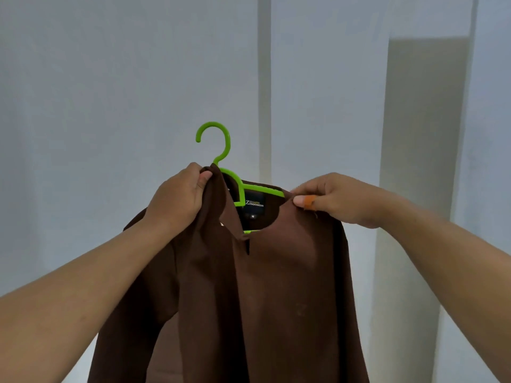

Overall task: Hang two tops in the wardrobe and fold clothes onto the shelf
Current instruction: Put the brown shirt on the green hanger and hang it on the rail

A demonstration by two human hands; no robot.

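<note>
A dark brown collared top point(271, 294) hangs in front of me on a bright green plastic hanger point(221, 150), whose hook sticks up free above the collar. My left hand point(177, 197) pinches the left side of the collar beside the hanger's neck. My right hand point(334, 200) pinches the fabric at the right shoulder, over the end of the hanger arm; an orange band shows on its thumb. A dark label shows inside the neck. The lower part of the top runs out of view at the bottom.
Pale grey-white panels point(110, 92) fill the background, with a vertical seam point(264, 78) behind the hanger and a darker recessed strip point(420, 134) at the right. No rail or shelf is in view.
</note>
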